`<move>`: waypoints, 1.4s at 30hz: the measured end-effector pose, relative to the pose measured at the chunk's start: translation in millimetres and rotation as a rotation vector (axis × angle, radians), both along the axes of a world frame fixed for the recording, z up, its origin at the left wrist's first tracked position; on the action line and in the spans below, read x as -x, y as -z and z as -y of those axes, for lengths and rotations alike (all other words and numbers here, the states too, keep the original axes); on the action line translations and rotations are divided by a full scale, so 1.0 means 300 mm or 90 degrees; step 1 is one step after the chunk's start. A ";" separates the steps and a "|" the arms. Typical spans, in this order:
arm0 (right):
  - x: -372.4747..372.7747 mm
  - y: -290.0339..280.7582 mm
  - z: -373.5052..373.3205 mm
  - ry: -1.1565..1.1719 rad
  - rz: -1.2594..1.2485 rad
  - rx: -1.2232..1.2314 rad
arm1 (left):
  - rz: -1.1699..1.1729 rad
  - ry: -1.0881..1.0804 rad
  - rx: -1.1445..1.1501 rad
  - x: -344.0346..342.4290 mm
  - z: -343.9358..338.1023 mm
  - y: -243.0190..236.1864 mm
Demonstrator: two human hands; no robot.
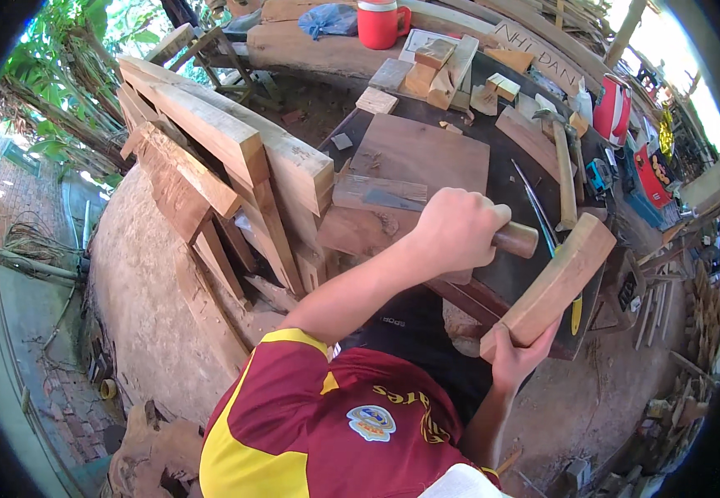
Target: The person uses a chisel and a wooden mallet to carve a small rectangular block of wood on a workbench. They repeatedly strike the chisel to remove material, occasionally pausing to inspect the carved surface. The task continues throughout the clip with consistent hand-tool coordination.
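Note:
My left hand is closed round the wooden handle of a chisel, whose flat grey blade lies over a narrow wooden piece on the bench. My right hand grips the lower end of a long, squared wooden block, held tilted up at the bench's right front. A brown board lies beyond the chisel. Slim metal tools and a hammer rest to the right of my left hand.
Tall planks lean at the left. The dark bench holds offcuts, red-and-white items, a blue tool and a red container. Behind are a red mug and blue bag. Wood scraps lie at right.

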State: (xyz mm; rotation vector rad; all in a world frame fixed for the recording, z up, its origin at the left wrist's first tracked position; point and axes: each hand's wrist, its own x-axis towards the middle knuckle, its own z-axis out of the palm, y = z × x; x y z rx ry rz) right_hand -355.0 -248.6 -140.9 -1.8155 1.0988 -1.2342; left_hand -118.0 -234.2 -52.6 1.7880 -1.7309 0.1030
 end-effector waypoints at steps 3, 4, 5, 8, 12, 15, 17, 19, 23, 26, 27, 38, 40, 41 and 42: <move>0.043 -0.006 0.013 0.030 0.000 -0.007 | -0.002 -0.021 -0.010 0.006 0.014 0.009; 0.053 -0.009 0.014 0.031 0.018 -0.017 | -0.006 -0.025 0.005 0.006 0.014 0.008; 0.057 -0.011 0.015 0.031 0.037 -0.027 | -0.011 -0.029 0.019 0.007 0.014 0.004; 0.065 -0.039 0.022 0.041 0.059 0.005 | -0.024 -0.036 0.044 0.028 0.032 0.001; 0.090 -0.063 0.032 0.033 0.056 0.039 | -0.027 -0.077 0.059 0.010 0.045 0.014; 0.105 -0.077 0.041 0.037 0.070 0.044 | -0.040 -0.086 0.063 -0.004 0.030 -0.012; 0.105 -0.085 0.039 0.053 0.092 0.036 | -0.047 -0.091 0.078 -0.008 0.029 -0.011; 0.096 -0.102 0.041 0.074 0.126 0.025 | -0.046 -0.095 0.080 -0.007 0.029 -0.007; 0.017 -0.156 0.016 0.159 0.277 -0.020 | -0.038 -0.086 0.079 -0.001 0.019 0.001; -0.095 -0.148 -0.022 0.246 0.311 0.005 | -0.032 -0.066 0.080 -0.001 0.008 -0.003; -0.092 -0.090 -0.040 0.143 0.114 0.099 | -0.029 -0.060 0.079 -0.002 0.005 -0.005; 0.000 -0.035 -0.039 0.041 0.076 0.049 | -0.013 -0.015 0.030 0.004 -0.010 0.016; 0.042 -0.027 -0.026 0.085 0.038 0.091 | -0.022 -0.003 0.037 0.019 -0.026 0.007; 0.061 -0.025 -0.018 0.105 0.018 0.110 | -0.026 0.001 0.048 0.025 -0.034 0.004; 0.079 -0.025 -0.010 0.099 0.051 0.086 | -0.031 0.004 0.060 0.027 -0.038 0.004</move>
